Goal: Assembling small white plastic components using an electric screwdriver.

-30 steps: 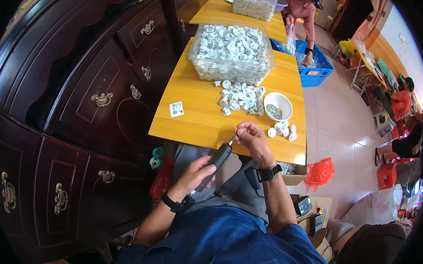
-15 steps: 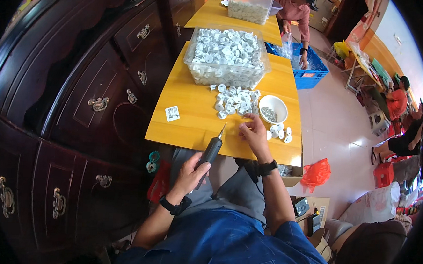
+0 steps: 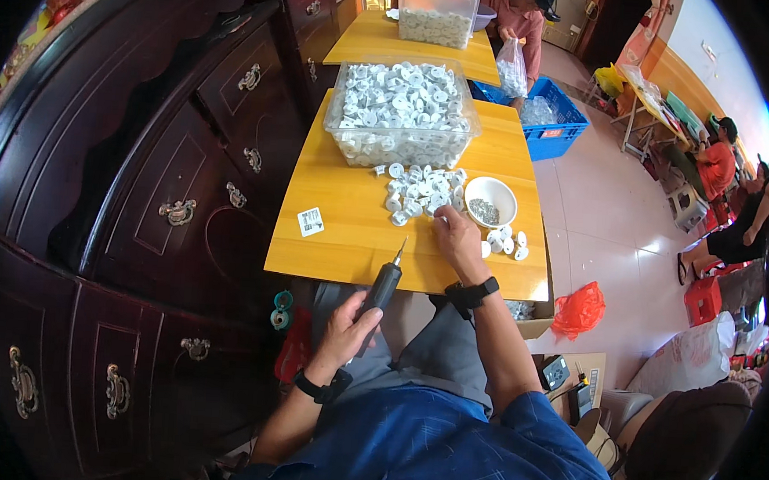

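Note:
My left hand is wrapped round a black electric screwdriver, its thin bit pointing up and away over the table's near edge. My right hand reaches to the near edge of a loose pile of small white round plastic parts. Its fingers are curled together there; whatever is between the fingertips is hidden. Just right of that hand stands a white bowl with small metal screws in it. Several white discs lie in front of the bowl.
Behind the pile stands a clear tub heaped with white parts on the yellow table. A printed card lies at left. Dark wooden drawers flank the table. A co-worker handles a plastic bag over a blue crate.
My right hand's fingers have drawn together and moved up against the pile's edge. The screwdriver stays in my left hand. The co-worker has raised a plastic bag above the crate.

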{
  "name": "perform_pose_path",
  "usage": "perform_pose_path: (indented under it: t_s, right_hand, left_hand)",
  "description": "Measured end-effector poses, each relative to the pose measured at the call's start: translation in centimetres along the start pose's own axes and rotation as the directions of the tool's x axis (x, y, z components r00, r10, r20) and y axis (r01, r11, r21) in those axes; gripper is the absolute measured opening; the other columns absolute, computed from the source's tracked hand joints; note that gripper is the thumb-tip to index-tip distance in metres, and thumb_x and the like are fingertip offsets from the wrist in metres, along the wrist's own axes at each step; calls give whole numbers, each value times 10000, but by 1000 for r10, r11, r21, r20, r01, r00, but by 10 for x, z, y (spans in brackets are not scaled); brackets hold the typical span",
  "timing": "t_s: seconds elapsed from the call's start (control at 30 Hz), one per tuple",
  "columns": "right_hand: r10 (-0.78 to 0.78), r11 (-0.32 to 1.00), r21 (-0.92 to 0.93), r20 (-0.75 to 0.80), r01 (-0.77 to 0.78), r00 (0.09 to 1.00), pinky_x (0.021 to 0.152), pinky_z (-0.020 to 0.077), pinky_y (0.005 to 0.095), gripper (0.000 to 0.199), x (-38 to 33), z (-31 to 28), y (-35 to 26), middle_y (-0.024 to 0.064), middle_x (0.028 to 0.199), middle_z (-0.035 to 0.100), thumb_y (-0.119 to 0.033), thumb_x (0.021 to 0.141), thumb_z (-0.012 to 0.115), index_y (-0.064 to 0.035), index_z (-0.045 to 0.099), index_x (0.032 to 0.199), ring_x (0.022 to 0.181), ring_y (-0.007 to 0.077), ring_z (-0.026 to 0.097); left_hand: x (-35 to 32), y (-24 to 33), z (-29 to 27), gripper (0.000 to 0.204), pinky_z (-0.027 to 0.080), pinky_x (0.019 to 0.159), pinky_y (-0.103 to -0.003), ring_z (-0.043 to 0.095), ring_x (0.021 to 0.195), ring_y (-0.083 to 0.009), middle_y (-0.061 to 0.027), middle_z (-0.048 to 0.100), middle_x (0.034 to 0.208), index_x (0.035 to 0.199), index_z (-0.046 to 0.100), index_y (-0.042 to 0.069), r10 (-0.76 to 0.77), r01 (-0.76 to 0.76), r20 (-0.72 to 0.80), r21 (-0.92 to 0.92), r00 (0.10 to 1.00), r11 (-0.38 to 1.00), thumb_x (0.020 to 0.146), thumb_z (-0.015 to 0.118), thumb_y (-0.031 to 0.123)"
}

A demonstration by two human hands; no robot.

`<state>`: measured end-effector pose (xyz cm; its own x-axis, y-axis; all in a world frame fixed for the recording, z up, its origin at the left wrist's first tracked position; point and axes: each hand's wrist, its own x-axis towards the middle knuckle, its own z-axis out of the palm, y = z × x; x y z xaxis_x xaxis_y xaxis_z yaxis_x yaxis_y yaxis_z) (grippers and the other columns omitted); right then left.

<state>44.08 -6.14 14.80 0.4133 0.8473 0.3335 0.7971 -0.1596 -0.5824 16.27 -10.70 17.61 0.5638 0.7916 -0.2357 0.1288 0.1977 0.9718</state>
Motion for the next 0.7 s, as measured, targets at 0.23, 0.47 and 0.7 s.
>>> perform_pose_path:
  t_s: [0.23, 0.47, 0.7]
  right_hand:
    - [199, 616, 704, 296, -354, 934, 679, 515, 282, 122, -25, -14, -12, 58, 852, 633, -145, 965, 570, -64, 572, 1056, 750, 142, 631]
    - [245, 347, 870, 277, -351, 929, 672, 481, 226, 158, -39, -2, -14, -4, 901, 618, -35, 924, 600, -55, 564, 1077, 776, 66, 587]
    - [206, 515, 811, 199, -279, 958, 656, 453, 207, 167, -39, 6, -2, -34, 871, 609, 1, 912, 607, -47, 589, 1071, 754, 49, 558]
  left_hand:
    - [4, -3, 4, 404, 490, 525, -226, 572, 596, -81, -26, 590, 759, 1285, 516, 11, -24, 24, 25, -9, 999, 1000, 951, 604, 222]
    - [2, -3, 8, 391, 500, 528, -235, 569, 610, -78, -21, 581, 758, 1266, 530, 12, 2, -3, 21, 32, 1000, 999, 950, 604, 231]
    - [1, -3, 10, 420, 491, 524, -237, 581, 615, -78, -10, 597, 769, 1279, 546, 47, -38, 36, 30, 78, 999, 996, 935, 625, 275]
